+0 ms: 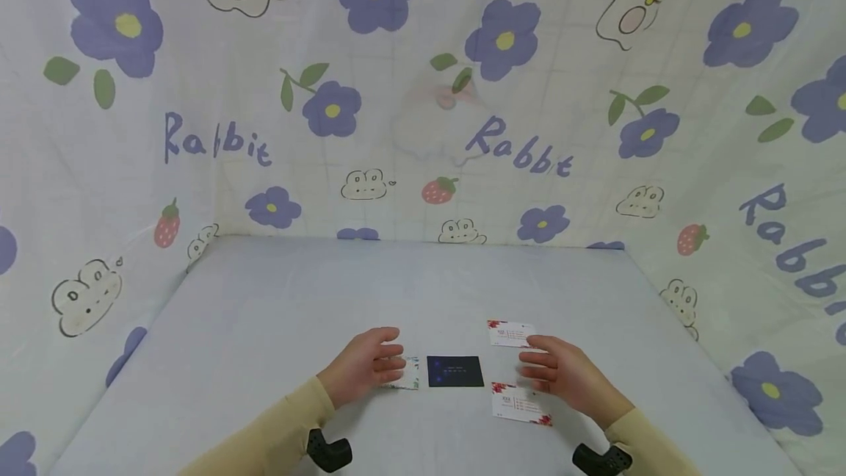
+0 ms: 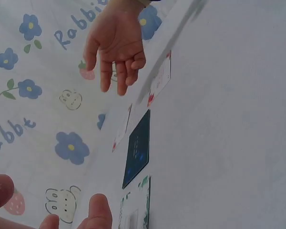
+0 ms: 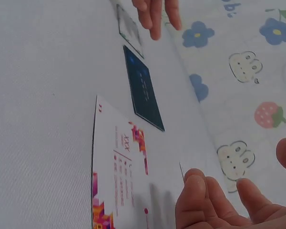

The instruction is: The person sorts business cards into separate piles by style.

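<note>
My left hand [image 1: 366,364] hovers over a white card with green leaf print [image 1: 411,373], partly covering it in the head view. Its fingers are relaxed and hold nothing. A dark blue card [image 1: 455,371] lies between the two hands. My right hand [image 1: 562,373] hangs above the table with loosely bent fingers and nothing in them. Near it lie two white cards with red print: the far card [image 1: 509,333], its right end behind the fingers, and the near card [image 1: 521,404], just below the hand. In the right wrist view the near red-printed card [image 3: 121,167] shows large.
The cards lie on a pale table [image 1: 297,292]. A light curtain [image 1: 410,131] with purple flowers and rabbits hangs behind it and along both sides. Black wrist devices [image 1: 329,451] sit on both sleeves.
</note>
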`<state>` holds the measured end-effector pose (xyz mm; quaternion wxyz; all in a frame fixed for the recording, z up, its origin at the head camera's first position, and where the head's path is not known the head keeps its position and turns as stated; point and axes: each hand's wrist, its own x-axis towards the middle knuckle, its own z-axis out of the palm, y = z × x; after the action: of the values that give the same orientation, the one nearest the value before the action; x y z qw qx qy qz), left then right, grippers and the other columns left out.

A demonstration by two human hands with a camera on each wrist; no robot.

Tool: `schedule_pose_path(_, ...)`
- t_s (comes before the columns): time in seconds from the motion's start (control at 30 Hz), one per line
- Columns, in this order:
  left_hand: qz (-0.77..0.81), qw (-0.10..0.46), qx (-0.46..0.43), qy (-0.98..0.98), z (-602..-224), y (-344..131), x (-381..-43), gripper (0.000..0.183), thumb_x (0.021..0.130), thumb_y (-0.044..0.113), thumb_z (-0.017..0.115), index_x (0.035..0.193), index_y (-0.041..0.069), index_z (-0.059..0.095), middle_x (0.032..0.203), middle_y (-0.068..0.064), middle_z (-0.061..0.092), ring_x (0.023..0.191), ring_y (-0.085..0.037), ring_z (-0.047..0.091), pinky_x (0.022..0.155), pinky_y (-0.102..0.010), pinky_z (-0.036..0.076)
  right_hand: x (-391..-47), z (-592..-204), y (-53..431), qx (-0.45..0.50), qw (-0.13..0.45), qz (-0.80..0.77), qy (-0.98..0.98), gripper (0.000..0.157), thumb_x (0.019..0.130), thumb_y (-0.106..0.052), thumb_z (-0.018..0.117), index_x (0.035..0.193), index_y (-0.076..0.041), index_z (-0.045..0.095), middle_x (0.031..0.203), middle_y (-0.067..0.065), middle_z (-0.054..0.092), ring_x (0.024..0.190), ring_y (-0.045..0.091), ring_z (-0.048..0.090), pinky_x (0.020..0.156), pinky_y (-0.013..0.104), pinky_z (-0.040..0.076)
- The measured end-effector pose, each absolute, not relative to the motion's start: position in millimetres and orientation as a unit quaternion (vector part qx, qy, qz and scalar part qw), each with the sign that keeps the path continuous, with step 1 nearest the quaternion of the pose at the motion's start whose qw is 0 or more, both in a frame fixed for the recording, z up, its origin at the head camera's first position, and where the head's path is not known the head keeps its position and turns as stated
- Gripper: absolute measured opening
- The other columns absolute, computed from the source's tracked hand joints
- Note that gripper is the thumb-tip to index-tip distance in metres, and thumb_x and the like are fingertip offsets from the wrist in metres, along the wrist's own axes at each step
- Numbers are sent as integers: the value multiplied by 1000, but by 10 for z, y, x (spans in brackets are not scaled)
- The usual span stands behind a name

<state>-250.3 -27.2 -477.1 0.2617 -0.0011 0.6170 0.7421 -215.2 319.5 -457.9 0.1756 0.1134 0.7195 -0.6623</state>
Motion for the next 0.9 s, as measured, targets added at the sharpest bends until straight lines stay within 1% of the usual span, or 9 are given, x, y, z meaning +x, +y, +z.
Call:
schedule_pose_path(0.13,761,241,-13,602,-4768,-443,-2548,66,108,32,45,159,-3,21,160,-38,27,146,-53,35,118,-55,39,-2089,-4568,3368,119,174,-680,702,71,109,-41,42,161,1,17,133,10,66,101,14,70,83,27,55)
schedule_pose_path(0.23,778,227,-24,585,-4755,-548,-2573,65,108,30,44,159,-2,20,161,-37,25,147,-53,32,120,-55,35,-2049,-4565,3478,124,172,-685,697,73,109,-41,41,161,1,13,126,4,69,101,12,70,84,28,55)
schedule_pose_path(0.33,785,219,-31,579,-4745,-622,-2574,63,108,28,43,159,-2,21,161,-37,25,148,-53,32,121,-55,33,-2007,-4575,3568,138,167,-690,691,73,109,-41,41,161,2,12,118,0,71,99,11,71,84,28,56)
schedule_pose_path(0.47,783,212,-30,584,-4755,-664,-2566,62,108,28,42,159,-2,22,161,-37,26,147,-53,32,120,-55,35,-1940,-4589,3665,156,162,-693,685,70,110,-39,38,160,3,11,111,-3,72,96,10,71,83,27,55)
schedule_pose_path(0.63,776,209,-31,594,-4785,-657,-2563,61,109,29,42,158,-2,24,159,-37,29,146,-53,36,118,-54,38,-1884,-4600,3741,173,157,-693,682,69,110,-37,37,160,3,12,108,-3,73,94,9,71,82,27,56)
schedule_pose_path(0.9,777,214,-33,591,-4787,-620,-2569,61,108,29,43,158,-1,26,159,-37,31,145,-52,37,118,-54,39,-1832,-4606,3817,191,156,-687,683,69,109,-36,37,160,3,13,107,-1,73,92,10,71,82,27,56)
